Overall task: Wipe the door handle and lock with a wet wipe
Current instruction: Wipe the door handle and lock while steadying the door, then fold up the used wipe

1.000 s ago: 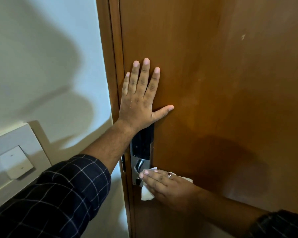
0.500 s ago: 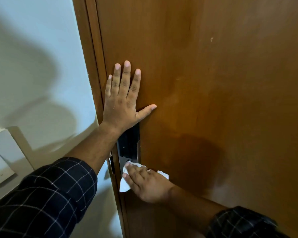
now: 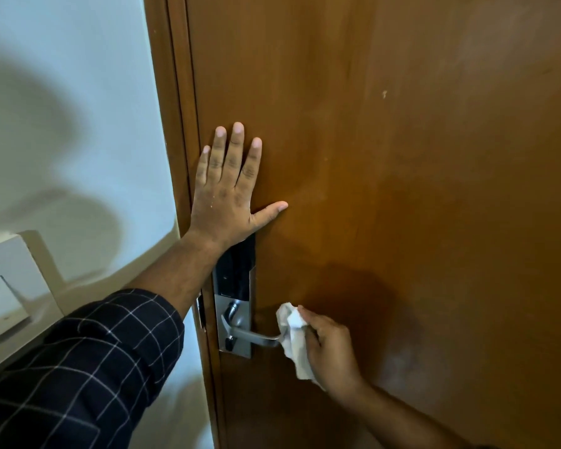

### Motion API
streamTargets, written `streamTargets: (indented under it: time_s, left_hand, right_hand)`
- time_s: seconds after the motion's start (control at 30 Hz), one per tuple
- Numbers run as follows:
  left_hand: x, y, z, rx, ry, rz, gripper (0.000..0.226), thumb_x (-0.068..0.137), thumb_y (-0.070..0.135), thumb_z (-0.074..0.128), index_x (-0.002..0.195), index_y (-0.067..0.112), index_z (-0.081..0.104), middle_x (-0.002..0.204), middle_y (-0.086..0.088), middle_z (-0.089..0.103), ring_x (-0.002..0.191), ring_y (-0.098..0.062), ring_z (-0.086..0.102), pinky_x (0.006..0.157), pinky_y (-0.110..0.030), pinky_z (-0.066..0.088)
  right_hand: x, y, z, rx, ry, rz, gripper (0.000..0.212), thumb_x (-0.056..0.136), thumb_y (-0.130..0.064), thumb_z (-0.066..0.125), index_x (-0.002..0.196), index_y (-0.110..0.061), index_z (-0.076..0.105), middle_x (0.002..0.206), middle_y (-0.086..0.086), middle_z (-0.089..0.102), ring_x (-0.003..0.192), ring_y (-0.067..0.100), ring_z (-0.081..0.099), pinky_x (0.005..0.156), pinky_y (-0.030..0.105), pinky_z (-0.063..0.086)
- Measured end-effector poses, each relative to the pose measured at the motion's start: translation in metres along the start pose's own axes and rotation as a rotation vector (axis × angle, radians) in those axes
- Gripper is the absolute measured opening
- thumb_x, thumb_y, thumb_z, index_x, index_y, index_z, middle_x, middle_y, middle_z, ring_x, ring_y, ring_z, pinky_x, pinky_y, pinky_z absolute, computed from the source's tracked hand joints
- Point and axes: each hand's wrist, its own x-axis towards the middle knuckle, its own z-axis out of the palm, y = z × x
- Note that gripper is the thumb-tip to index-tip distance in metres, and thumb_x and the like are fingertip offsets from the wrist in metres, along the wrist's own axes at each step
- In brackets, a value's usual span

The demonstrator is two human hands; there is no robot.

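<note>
A silver lever handle [image 3: 250,336] juts right from a lock plate [image 3: 237,280], black on top and silver below, at the left edge of the brown wooden door [image 3: 402,157]. My right hand [image 3: 332,351] is closed around a crumpled white wet wipe [image 3: 293,338], which wraps the free tip of the handle. My left hand [image 3: 230,186] lies flat on the door just above the lock, fingers spread and pointing up; its wrist hides the top of the black part.
The wooden door frame [image 3: 172,157] runs down the left of the door. Beyond it is a pale wall [image 3: 62,108] with a white switch plate [image 3: 4,299] low at the left.
My right hand has slid right with the wipe, from over the lock plate and handle base to the handle's tip, uncovering the lever. My left hand stays pressed on the door.
</note>
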Motion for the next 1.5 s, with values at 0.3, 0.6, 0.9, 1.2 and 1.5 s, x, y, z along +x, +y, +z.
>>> streamTargets:
  time_s: [0.3, 0.6, 0.9, 1.2, 1.5]
  left_hand:
    - [-0.014, 0.012, -0.023, -0.105, -0.159, -0.067, 0.093, 0.087, 0.075, 0.034, 0.153, 0.020, 0.000, 0.163, -0.015, 0.005, 0.150, -0.033, 0.000, 0.121, -0.054, 0.012]
    - [-0.134, 0.050, -0.087, -0.664, -0.369, -0.404, 0.040, 0.091, 0.041, 0.060, 0.127, 0.026, 0.059, 0.139, 0.001, 0.054, 0.126, -0.013, 0.050, 0.102, -0.040, 0.049]
    - [-0.206, 0.140, -0.140, -0.920, -1.001, -0.770, 0.029, 0.085, 0.041, 0.069, 0.080, 0.013, 0.072, 0.072, -0.007, 0.068, 0.058, -0.007, 0.062, 0.059, -0.023, 0.051]
    - [-0.256, 0.214, -0.197, -0.920, -0.341, -1.786, 0.017, 0.091, 0.025, 0.063, 0.097, 0.015, 0.076, 0.093, -0.002, 0.078, 0.088, -0.014, 0.071, 0.065, -0.022, 0.051]
    - [-0.312, 0.233, -0.265, -0.314, -0.813, -0.955, 0.015, 0.091, 0.015, 0.064, 0.085, 0.006, 0.073, 0.082, -0.008, 0.070, 0.073, -0.016, 0.061, 0.064, -0.022, 0.047]
  right_hand:
    - [-0.062, -0.015, 0.022, -0.003, -0.235, 0.071, 0.042, 0.091, 0.008, 0.048, 0.130, -0.008, 0.057, 0.142, -0.002, 0.047, 0.130, 0.007, 0.043, 0.113, 0.023, 0.031]
    - [-0.063, -0.008, -0.038, 0.401, -0.212, 0.357, 0.030, 0.092, 0.010, 0.042, 0.079, 0.000, 0.067, 0.065, 0.005, 0.068, 0.050, 0.011, 0.062, 0.043, 0.023, 0.048]
    - [-0.064, 0.000, -0.050, 0.473, -0.395, 0.071, 0.038, 0.083, 0.014, 0.055, 0.089, -0.020, 0.069, 0.097, 0.002, 0.066, 0.089, 0.013, 0.065, 0.077, 0.026, 0.054]
    - [-0.156, 0.028, -0.031, 0.448, -0.791, 0.275, 0.024, 0.094, -0.013, 0.057, 0.076, -0.025, 0.067, 0.073, -0.015, 0.070, 0.072, 0.003, 0.068, 0.058, 0.008, 0.048]
    - [-0.182, 0.026, -0.035, 0.653, -0.837, 0.154, 0.041, 0.083, -0.007, 0.070, 0.093, -0.047, 0.068, 0.098, -0.026, 0.072, 0.095, 0.002, 0.068, 0.077, 0.019, 0.057]
